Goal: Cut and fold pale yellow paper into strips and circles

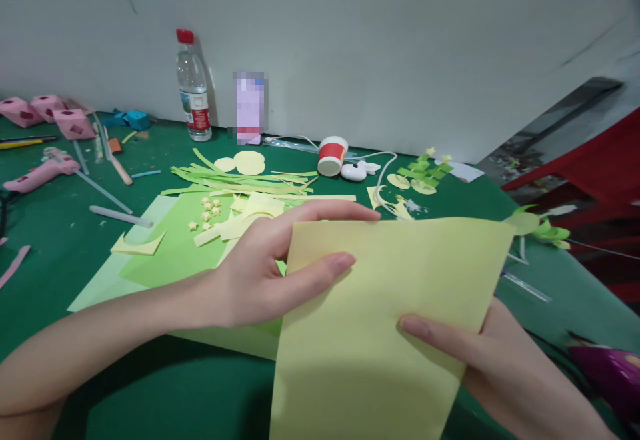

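A sheet of pale yellow paper is held up in front of me, off the table. My left hand grips its left edge near the top, thumb on the front and fingers behind. Lower on the right side, my right hand pinches the sheet with its thumb in front; its other fingers are hidden behind the paper. Beyond my left hand lie small yellow paper stars, pale yellow paper scraps and green paper strips, partly on a light green sheet.
Along the wall stand a water bottle, a phone and a paper cup. At left lie a pink glue gun and glue sticks. Small green paper plants stand at back right. A purple object is at right.
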A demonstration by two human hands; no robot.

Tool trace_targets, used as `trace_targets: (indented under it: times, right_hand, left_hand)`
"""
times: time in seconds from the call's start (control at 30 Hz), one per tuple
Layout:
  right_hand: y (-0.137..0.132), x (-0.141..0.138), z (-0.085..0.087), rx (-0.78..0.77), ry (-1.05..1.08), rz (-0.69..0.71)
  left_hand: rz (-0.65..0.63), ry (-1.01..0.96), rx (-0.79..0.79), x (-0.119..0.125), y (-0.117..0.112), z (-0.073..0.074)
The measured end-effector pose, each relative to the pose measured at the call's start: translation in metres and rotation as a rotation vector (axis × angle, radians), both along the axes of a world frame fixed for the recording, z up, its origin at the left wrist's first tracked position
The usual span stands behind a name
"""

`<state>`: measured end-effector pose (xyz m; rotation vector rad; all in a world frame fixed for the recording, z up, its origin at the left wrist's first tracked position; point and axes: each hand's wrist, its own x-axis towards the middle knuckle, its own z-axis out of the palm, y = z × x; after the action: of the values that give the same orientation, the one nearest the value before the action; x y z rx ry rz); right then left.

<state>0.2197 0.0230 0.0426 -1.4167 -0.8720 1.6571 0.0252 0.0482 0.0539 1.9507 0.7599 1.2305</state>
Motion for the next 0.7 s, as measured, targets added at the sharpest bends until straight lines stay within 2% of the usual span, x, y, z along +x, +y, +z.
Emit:
trace_targets:
  times: [0.27, 0.7]
  right_hand:
    - [0.0013, 0.0023, -0.0010, -0.018, 0.011, 0.032]
    - [0.0021, 0.0018, 0.0013, -0.013, -0.038, 0.063]
  left_hand:
    - [0.005, 0.054, -0.026, -0.0009, 0.0001, -0.0017]
    - [-0.056, 0.001, -0.014, 0.0000, 0.0011, -0.0018]
